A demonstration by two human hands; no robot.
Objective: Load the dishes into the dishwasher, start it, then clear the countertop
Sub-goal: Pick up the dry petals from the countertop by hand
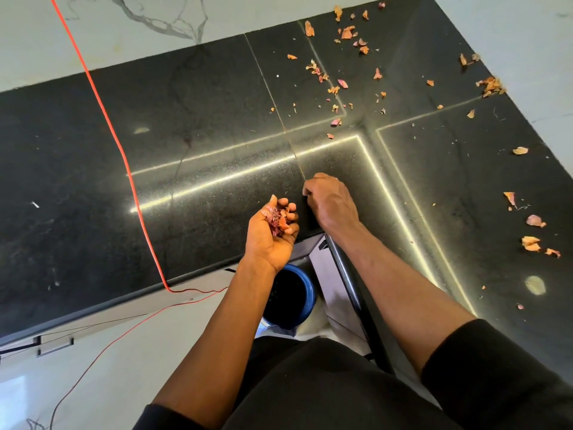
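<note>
Setting: a person stands at a black stone countertop [201, 119], seen from above through a head-worn camera.
Landmark: a blue bucket [305, 293] stands on the floor below the countertop's front edge, partly hidden by the left forearm.
Left hand: the left hand [273, 234] is held palm up directly above the bucket, at the edge of the stone, its fingers cupped round a handful of peels [279, 220], reddish and orange.
Right hand: the right hand [331, 203] rests knuckles up on the stone just beyond the bucket and to its right, fingers curled under with the tips on the surface; whether they pinch anything cannot be told.
Scattered peels: loose scattered peels [347, 32] lie across the countertop far beyond the bucket and to its right, thickest near the back edge, with more down the right-hand run of stone.
Cable: a red cable [117, 138] crosses the countertop left of the bucket, drops over the front edge and trails along the pale floor.
Clothing: dark sleeves [496, 367] cover the upper arms; the forearms are bare.
</note>
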